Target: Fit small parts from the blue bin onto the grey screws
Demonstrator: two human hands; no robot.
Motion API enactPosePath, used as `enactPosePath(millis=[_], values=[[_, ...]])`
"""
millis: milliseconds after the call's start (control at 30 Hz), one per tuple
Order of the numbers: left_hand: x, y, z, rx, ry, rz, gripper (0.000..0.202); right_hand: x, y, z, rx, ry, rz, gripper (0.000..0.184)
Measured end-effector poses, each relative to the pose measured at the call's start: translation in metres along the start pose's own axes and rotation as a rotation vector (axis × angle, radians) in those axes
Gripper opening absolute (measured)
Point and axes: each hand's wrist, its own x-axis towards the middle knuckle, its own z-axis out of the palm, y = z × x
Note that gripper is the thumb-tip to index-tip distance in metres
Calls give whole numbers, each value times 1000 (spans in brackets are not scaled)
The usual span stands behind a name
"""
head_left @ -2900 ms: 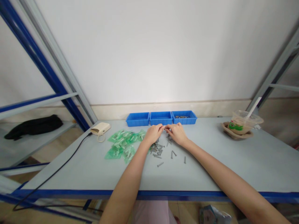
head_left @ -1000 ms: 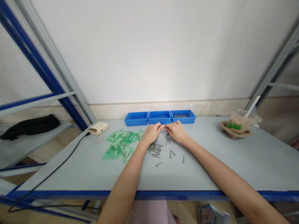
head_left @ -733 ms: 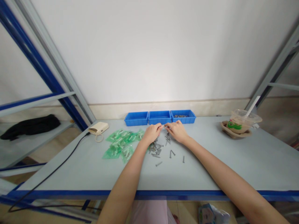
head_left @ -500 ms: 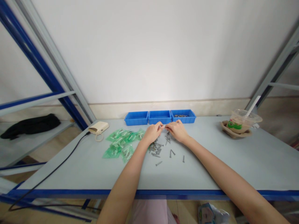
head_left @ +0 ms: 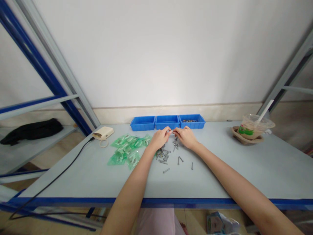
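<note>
My left hand [head_left: 160, 138] and my right hand [head_left: 186, 137] meet fingertip to fingertip above the table, in front of the blue bins. Both are closed in a pinch around a small, screw-like metal piece [head_left: 172, 132]; fingers cover most of it. Below and between the wrists lies a pile of grey screws [head_left: 161, 154], partly hidden by my left hand. Several loose screws [head_left: 180, 160] are scattered nearer to me. Left of my left forearm are green plastic bags [head_left: 126, 148] with small pale and metal pieces inside.
Three blue bins stand in a row by the wall; the right bin [head_left: 192, 125] contains small metal pieces. A cream-coloured device [head_left: 104, 133] with a black cable sits at left. At right, a drink cup [head_left: 251, 127] with a straw rests in a cardboard holder [head_left: 244, 139]. Blue edging [head_left: 190, 203] borders the table.
My fingers shift very slightly around the small piece, and the view tilts a little. The screws, bags and bins stay where they were.
</note>
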Motion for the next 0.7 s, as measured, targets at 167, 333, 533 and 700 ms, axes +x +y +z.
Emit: enactPosePath(millis=[167,333,533,700], values=[[2,-1,-1,20,5,-12,28,-1,0,1,53,28,-31,25],[1,1,-2,11,5,-23,35,0,0,2,32,44,-34,21],[0,2,-1,-27,3,-11,27,0,0,-1,27,27,-2,27],[1,2,-2,-17,4,-23,36,-2,-1,-1,49,52,-14,25]])
